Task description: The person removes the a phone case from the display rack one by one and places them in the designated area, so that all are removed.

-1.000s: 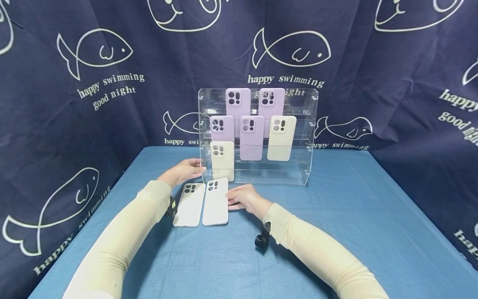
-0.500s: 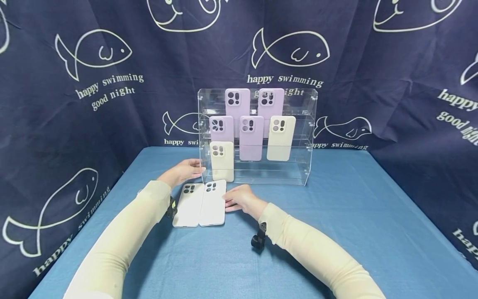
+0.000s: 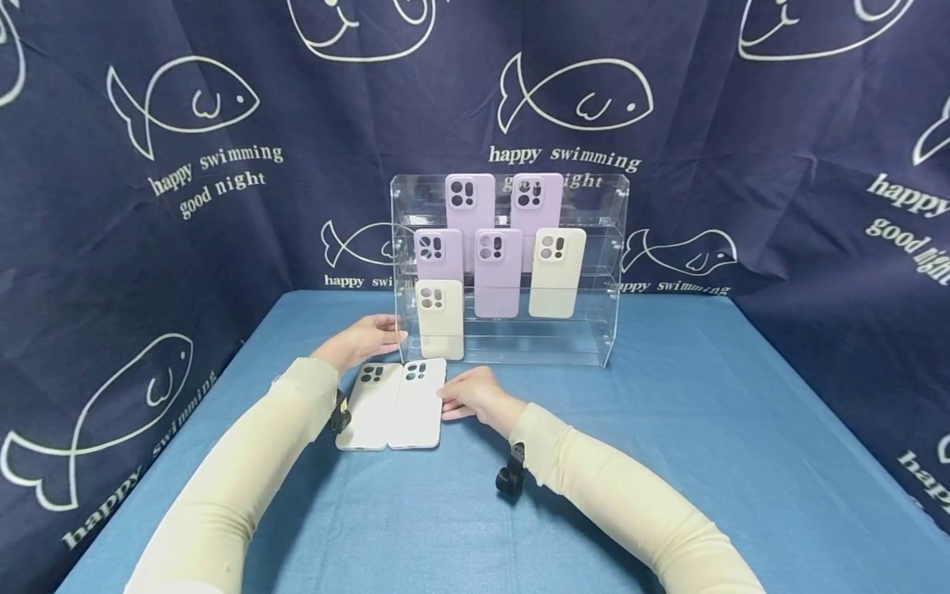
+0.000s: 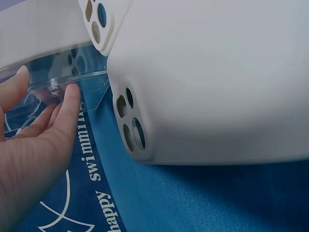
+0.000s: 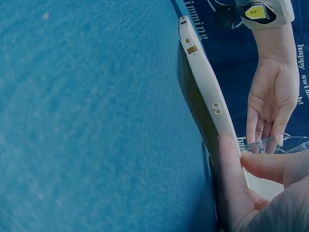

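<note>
My right hand pinches the right edge of a white phone case between thumb and fingers, which shows close up in the right wrist view. The case lies slightly raised at its side, camera cutouts away from me. A second white phone case lies against its left side. At the left, my left hand grips the side panel of a clear acrylic display stand, thumb in front and fingers behind. The left wrist view has the near white case filling its right side.
Tiered shelves of the stand bear several lilac cases, a cream case at right and another cream case at bottom left. Blue cloth covers the table. A dark fish-print curtain hangs behind and at the sides.
My right hand has moved a little left with its white case, and the gap to the other white case has closed. My left hand stays on the stand.
</note>
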Demonstrator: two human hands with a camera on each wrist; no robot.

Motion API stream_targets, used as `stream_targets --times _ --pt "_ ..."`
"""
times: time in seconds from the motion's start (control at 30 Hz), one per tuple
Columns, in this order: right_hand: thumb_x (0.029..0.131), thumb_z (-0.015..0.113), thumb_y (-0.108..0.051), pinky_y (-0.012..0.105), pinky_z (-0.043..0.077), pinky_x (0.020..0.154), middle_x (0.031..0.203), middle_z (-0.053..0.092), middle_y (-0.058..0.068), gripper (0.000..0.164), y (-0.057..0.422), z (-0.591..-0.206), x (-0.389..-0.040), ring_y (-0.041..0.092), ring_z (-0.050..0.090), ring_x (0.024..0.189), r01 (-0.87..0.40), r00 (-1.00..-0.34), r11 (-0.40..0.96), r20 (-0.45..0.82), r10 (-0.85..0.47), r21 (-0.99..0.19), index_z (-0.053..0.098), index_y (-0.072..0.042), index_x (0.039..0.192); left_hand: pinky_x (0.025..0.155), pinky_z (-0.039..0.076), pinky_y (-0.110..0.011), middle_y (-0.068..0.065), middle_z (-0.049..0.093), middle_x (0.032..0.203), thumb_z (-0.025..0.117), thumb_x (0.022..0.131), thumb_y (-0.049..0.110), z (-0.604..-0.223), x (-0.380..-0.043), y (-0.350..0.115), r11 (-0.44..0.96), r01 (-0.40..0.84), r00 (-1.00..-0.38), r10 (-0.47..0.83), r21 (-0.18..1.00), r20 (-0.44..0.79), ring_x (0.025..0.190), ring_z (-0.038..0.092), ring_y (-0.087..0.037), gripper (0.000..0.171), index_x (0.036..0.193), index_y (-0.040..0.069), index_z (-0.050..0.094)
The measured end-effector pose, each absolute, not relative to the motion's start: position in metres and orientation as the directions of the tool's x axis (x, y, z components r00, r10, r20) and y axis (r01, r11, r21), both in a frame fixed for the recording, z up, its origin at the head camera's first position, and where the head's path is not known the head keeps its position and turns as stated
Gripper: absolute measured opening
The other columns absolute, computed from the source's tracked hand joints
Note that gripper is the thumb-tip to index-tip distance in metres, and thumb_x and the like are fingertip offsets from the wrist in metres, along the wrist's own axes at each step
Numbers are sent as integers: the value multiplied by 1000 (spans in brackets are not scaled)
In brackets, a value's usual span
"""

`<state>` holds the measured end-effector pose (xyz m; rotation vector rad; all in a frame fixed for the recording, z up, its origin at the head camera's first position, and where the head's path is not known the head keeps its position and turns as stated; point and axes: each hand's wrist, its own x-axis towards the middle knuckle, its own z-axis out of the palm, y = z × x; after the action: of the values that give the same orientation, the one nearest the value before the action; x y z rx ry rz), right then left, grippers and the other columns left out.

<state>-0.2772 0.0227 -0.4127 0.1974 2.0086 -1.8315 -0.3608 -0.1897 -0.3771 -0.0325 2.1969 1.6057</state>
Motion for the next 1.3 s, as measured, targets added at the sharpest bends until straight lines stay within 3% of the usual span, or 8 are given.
stream_targets --times 0.73,1.3 --pt "85 69 4 35 64 67 73 65 12 26 14 -410 -276 15 62 56 349 -917 173 -374 -140 -921 65 9 110 119 33 -38 -22 15 159 51 100 10 -373 -356 -191 317 -252 -908 250 914 -337 146 25 -33 68 155 1 11" --pt "82 69 9 37 64 67 82 70 21 35 11 -410 -274 18 65 57 350 -919 147 -370 -137 -925 62 9 116 117 37 -37 -21 18 158 53 100 10 -374 -356 -189 320 -270 -912 218 908 -348 145 28 -33 68 155 3 14"
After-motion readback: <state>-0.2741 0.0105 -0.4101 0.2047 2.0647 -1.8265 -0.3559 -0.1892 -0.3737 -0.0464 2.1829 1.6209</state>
